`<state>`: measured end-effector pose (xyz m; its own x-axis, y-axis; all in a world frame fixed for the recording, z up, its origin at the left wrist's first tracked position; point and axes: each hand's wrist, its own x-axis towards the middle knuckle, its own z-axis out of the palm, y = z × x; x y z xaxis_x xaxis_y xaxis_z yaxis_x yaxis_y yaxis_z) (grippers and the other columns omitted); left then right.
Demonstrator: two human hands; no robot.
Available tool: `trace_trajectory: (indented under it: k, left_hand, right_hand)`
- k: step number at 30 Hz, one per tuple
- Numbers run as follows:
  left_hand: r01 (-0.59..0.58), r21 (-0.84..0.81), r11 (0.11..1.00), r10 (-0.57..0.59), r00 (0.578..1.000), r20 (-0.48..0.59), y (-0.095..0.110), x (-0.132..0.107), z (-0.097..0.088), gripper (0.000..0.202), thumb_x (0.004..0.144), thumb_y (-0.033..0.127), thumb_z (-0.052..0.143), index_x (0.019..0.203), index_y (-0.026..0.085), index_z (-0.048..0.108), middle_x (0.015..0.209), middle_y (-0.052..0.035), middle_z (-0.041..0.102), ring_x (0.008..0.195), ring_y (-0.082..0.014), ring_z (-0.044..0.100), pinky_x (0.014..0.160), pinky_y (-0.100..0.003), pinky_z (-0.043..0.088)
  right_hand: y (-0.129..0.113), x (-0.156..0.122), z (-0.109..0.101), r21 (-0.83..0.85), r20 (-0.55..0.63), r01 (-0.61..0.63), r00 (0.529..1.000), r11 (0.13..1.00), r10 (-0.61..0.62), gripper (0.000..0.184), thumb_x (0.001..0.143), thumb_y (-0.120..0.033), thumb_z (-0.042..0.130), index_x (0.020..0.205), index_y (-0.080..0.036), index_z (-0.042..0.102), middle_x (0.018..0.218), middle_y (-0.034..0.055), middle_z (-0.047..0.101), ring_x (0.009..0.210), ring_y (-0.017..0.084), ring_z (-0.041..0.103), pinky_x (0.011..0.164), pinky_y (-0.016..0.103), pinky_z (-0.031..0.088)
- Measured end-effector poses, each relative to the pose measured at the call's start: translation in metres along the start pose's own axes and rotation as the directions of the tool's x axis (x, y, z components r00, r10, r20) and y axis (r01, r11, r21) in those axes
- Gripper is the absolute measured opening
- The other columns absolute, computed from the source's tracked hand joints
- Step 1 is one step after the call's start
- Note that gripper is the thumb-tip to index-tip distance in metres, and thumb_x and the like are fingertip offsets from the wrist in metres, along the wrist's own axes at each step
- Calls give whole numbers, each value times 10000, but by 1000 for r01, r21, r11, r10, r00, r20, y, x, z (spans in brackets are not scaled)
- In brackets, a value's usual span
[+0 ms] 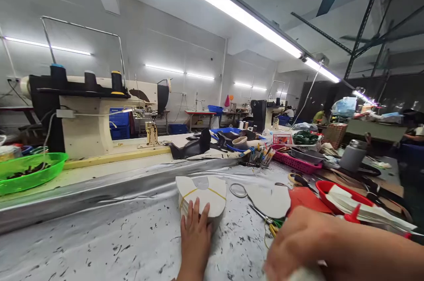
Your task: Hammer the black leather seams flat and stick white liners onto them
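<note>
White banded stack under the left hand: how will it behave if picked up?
The stack should lift mostly as one block, since yellow banding crosses its top. It's probably fairly stiff: the top sheet lies flat, without visible sagging. Tipping seems unlikely if nudged, given its broad face parallel to the table.

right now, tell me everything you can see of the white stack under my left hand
The white stack is many thin, flat pieces, paper- or card-like, with layered edges showing on its left side. The top piece has a rounded outline and a notch in its far edge. A thin yellow band shows either side of the notch. It lies on the silvery work surface, your left hand resting on its near part.
</note>
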<state>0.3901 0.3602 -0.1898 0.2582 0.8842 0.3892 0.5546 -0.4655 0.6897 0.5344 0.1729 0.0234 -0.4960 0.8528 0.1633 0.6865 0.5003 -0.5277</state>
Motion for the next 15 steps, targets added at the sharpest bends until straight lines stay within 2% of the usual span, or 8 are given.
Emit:
trace_trajectory:
  k: [3,6,7,8,10,11,13,15]
  left_hand:
    - [93,-95,991,-99,993,-64,-8,3,-6,486,797,87,459,1239,278,532,1485,-79,260,1372,-274,159,1072,-546,113]
    - [210,-234,949,-247,959,-141,-15,11,-18,514,840,235,449,1347,195,378,1508,-157,123,1365,-315,163,1054,-522,215]
    - [243,-286,927,-296,942,-159,-17,14,-24,519,849,271,428,1351,164,352,1492,-183,151,1350,-314,215,1044,-493,261]
    - [271,-337,902,-343,923,-176,-19,17,-31,514,855,295,408,1341,140,345,1460,-201,218,1324,-307,281,1031,-468,298]
    - [308,-428,850,-425,881,-210,-21,22,-49,487,851,325,387,1300,138,363,1357,-187,378,1237,-283,415,995,-452,356]
    - [316,-469,824,-459,859,-227,-21,24,-60,472,846,339,377,1278,151,372,1306,-165,428,1186,-268,467,967,-448,388]
    - [313,-540,782,-508,821,-261,-17,24,-85,450,826,372,363,1236,188,384,1253,-117,463,1127,-235,514,912,-411,440]
    - [289,-586,757,-520,810,-273,-9,17,-111,435,785,412,393,1171,215,428,1220,-81,479,1100,-216,533,877,-370,464]
  right_hand:
    - [13,-14,1,-35,-203,-106,975,994,96,255,885,-287,475,1086,-275,632,984,68,690,913,182,644,813,288,499]
    - [45,-26,51,-172,-364,-118,930,978,48,181,844,-286,521,956,-288,664,1000,73,686,1034,225,598,978,438,397]
    - [58,-30,76,-231,-332,-137,942,963,55,153,821,-276,550,927,-279,660,1025,65,681,1100,237,558,1005,472,362]
    - [71,-35,103,-292,-270,-139,961,946,58,153,785,-277,592,925,-259,651,1067,67,670,1111,251,550,979,471,398]
    - [91,-47,155,-418,-123,-89,992,904,41,115,836,-204,546,863,-265,640,1038,16,689,979,202,631,921,416,468]
    - [97,-54,175,-474,-143,-117,988,872,55,142,858,-177,514,910,-247,626,1108,36,661,1011,195,615,921,392,473]
    - [100,-66,202,-527,-179,-136,983,839,47,179,876,-144,477,960,-242,601,1150,29,640,1042,178,598,937,358,466]
    - [95,-68,210,-543,-223,-152,974,826,32,206,873,-137,467,1009,-239,584,1194,41,613,1091,183,567,952,353,453]
